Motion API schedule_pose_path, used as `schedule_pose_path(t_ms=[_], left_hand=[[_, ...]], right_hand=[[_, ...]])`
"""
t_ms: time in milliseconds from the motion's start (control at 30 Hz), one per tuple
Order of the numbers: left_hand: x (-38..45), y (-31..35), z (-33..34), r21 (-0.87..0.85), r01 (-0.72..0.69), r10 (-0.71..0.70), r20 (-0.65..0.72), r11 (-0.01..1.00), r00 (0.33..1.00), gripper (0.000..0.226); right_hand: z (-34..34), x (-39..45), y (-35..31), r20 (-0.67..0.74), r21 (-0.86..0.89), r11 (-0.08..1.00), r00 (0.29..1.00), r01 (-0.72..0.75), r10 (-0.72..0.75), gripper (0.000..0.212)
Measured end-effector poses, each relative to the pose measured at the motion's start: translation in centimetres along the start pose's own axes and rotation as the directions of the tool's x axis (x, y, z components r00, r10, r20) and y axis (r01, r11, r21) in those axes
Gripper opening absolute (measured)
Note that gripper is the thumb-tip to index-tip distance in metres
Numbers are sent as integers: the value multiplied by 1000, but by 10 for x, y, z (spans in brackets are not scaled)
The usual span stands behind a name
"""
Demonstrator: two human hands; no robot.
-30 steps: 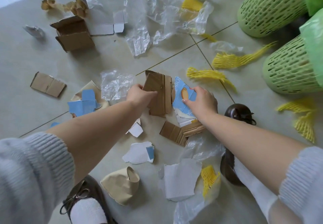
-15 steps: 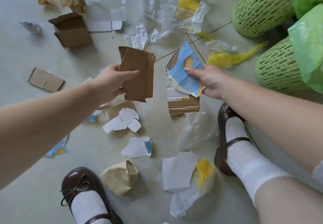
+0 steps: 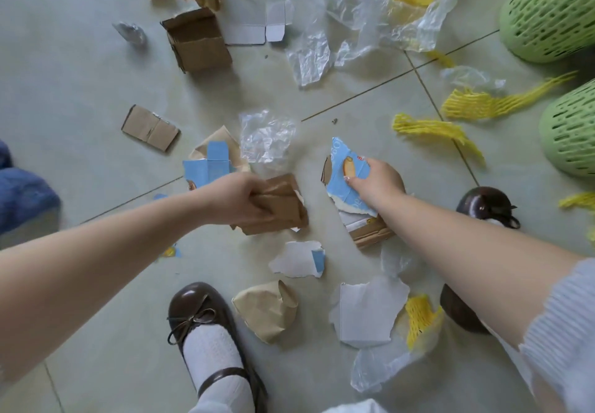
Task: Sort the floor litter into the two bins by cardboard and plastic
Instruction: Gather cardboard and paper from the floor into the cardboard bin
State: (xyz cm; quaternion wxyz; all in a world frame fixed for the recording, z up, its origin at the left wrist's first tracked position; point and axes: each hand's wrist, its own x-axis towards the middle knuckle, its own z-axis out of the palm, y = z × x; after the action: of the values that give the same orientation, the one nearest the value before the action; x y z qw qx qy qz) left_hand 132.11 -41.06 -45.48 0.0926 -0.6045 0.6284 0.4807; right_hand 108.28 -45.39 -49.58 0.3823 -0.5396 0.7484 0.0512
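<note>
Both hands closed on cardboard: left hand (image 3: 240,201) brown pieces (image 3: 283,208), right hand (image 3: 378,182) blue-printed carton (image 3: 346,171); bins (image 3: 566,129) toward right edge, nearer right hand.

We see 2 bare forearms, with a pale ribbed knit sleeve (image 3: 561,325) pushed up on the right arm. We wear 2 glossy dark brown shoes: the left shoe (image 3: 206,312) has a bow and an ankle strap, over a white textured sock (image 3: 214,353). The right shoe (image 3: 483,208) is partly hidden.
</note>
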Motion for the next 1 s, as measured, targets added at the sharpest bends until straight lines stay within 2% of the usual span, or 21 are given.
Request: schedule_pose_path(t_ms=[33,67,133,233,367,467,567,600,767,1000], left_hand=[[-1,-4,3,76,-36,37,-15,996,999,10],[1,-7,6,120,-60,66,-45,991,997,22],[4,-14,8,171,-88,105,-93,981,990,32],[9,-19,14,330,-118,142,-50,937,989,33],[13,-23,24,469,-137,186,-61,873,981,33],[14,-20,25,431,-132,201,-118,893,972,32],[14,-17,23,345,-96,154,-144,934,978,30],[14,-16,23,333,-86,139,-141,939,980,31],[13,-14,23,317,-53,96,-122,947,988,33],[12,-10,23,306,-38,71,-96,951,993,34]], right_hand=[[1,0,0,12,-17,1000,1000,-5,5,51],[3,-2,0,15,-33,999,1000,-5,5,49],[6,-4,-1,-7,-68,997,1000,24,-25,39],[1,-6,-4,-19,-144,982,992,123,-127,28],[-14,-8,-3,-14,-208,927,947,313,-322,33],[-15,-16,5,92,-233,884,915,404,-394,35],[-2,-22,13,253,-270,874,905,404,-341,38],[1,-23,15,254,-259,884,910,390,-327,39],[8,-23,15,82,-223,908,935,355,-345,39],[11,-20,14,34,-75,970,973,230,-228,44]])
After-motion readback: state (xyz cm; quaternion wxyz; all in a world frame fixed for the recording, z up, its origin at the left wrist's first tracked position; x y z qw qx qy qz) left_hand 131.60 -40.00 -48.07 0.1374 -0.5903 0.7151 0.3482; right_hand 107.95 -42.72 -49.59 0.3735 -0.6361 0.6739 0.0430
